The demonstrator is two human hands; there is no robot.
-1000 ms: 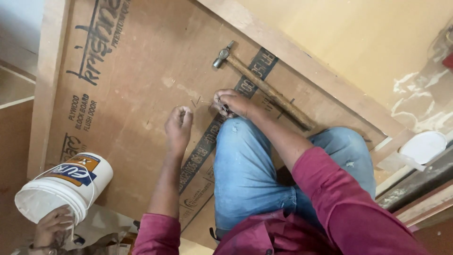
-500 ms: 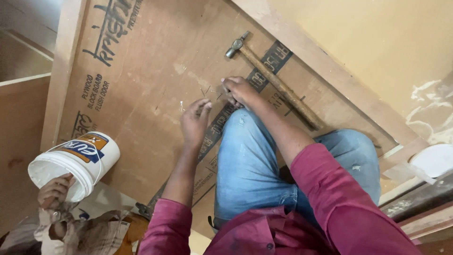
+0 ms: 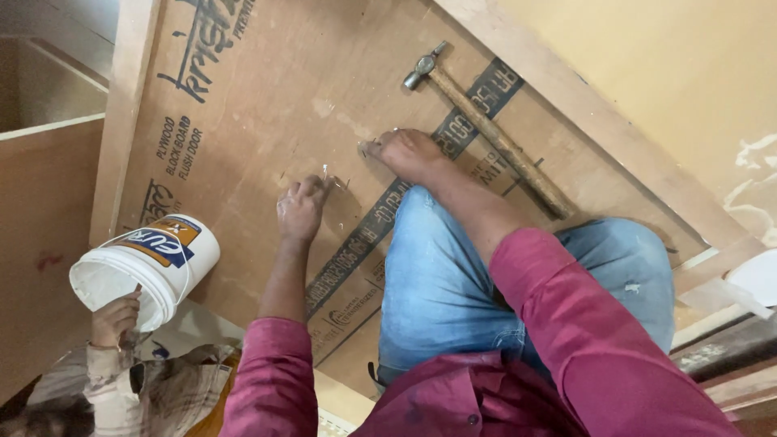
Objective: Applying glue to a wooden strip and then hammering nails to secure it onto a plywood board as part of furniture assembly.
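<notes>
I kneel on a big brown plywood board (image 3: 259, 105) with dark printing on it. My left hand (image 3: 301, 209) rests on the board and pinches a small thin nail between fingertips. My right hand (image 3: 409, 154) lies knuckles-up on the board just to the right, fingers curled over several small nails; whether it grips any I cannot tell. A wooden-handled hammer (image 3: 494, 137) lies loose on the board beyond my right hand, its steel head pointing up-left. My blue-jeaned knee (image 3: 453, 275) sits below both hands.
At the lower left another person's hand (image 3: 113, 317) holds a white plastic bucket (image 3: 146, 271) tipped on its side. A wooden frame strip (image 3: 121, 113) borders the board on the left. A yellow wall (image 3: 688, 73) fills the upper right.
My left hand has moved up and to the right across the board towards my right hand and now pinches a nail. The other person's bucket has shifted to the right and up.
</notes>
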